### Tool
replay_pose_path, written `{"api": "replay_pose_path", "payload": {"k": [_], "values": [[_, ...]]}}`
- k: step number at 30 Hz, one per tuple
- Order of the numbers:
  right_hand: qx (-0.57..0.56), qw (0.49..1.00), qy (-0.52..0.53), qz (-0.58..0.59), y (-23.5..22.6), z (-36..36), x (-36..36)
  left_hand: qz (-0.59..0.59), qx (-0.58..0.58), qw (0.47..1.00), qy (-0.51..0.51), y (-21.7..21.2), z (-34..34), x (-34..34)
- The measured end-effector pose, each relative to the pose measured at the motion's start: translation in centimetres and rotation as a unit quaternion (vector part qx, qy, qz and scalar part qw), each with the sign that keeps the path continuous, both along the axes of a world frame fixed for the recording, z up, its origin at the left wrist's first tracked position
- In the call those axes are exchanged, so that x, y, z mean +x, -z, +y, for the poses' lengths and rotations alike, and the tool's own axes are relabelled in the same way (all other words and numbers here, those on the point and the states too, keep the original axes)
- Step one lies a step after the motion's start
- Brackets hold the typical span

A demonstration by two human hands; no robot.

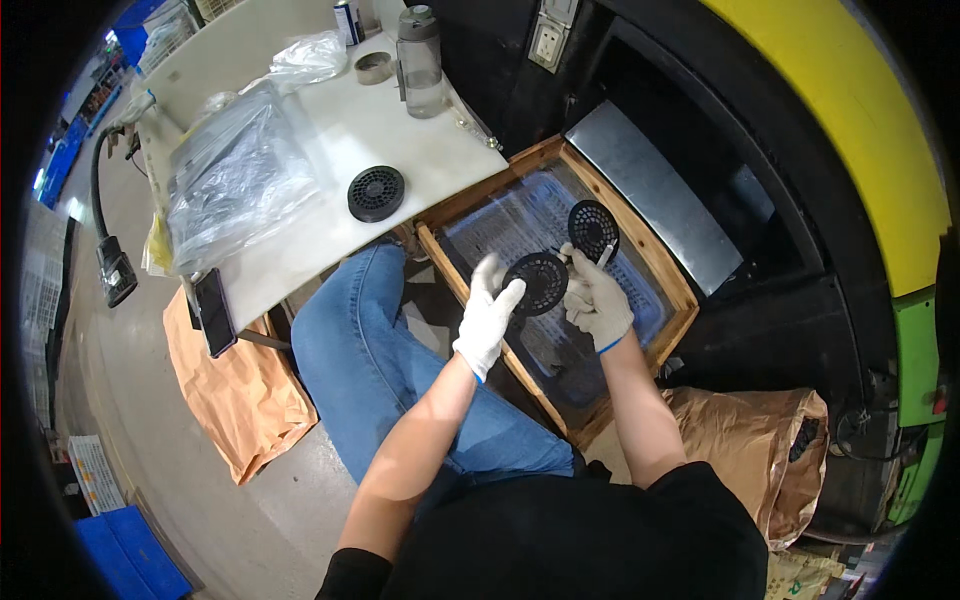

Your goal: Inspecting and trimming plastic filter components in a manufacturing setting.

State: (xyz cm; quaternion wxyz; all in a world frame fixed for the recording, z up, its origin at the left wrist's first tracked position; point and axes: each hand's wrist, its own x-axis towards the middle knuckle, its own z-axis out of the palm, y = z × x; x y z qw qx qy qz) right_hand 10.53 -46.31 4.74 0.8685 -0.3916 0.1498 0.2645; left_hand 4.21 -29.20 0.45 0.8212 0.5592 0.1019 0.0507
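Observation:
Both my hands wear white gloves. My left hand (490, 312) grips the left edge of a round black plastic grille disc (541, 281), held up over my lap. My right hand (596, 297) is at the disc's right edge and also holds a small white stick-like tool (605, 256) between its fingers. A second black grille disc (592, 228) lies in the blue mesh crate (640, 300) just beyond my right hand. A third black disc (376, 192) rests on the white table (400, 130) to the left.
A wooden frame (545, 152) surrounds the blue crate. On the table lie a clear plastic bag of parts (235, 185), a water bottle (420, 62), a tape roll (373, 67) and a phone (213, 312) at its edge. Brown paper sacks (240, 395) (755, 440) stand on either side of me.

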Motion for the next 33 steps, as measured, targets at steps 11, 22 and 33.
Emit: {"api": "replay_pose_path", "payload": {"k": [11, 22, 33], "values": [[-0.314, 0.938, -0.135, -0.057, -3.3, -0.1, -3.4, 0.005, -0.291, 0.957, -0.005, -1.6, 1.6, 0.2], [-0.195, 0.970, -0.107, -0.102, -5.1, -2.0, -4.3, 0.020, -0.224, 0.972, 0.072, -2.8, 1.1, -0.4], [-0.523, 0.769, -0.177, -0.322, -4.4, -0.3, -5.4, -0.064, -0.163, 0.984, -0.040, -2.5, 0.8, -0.1]]}}
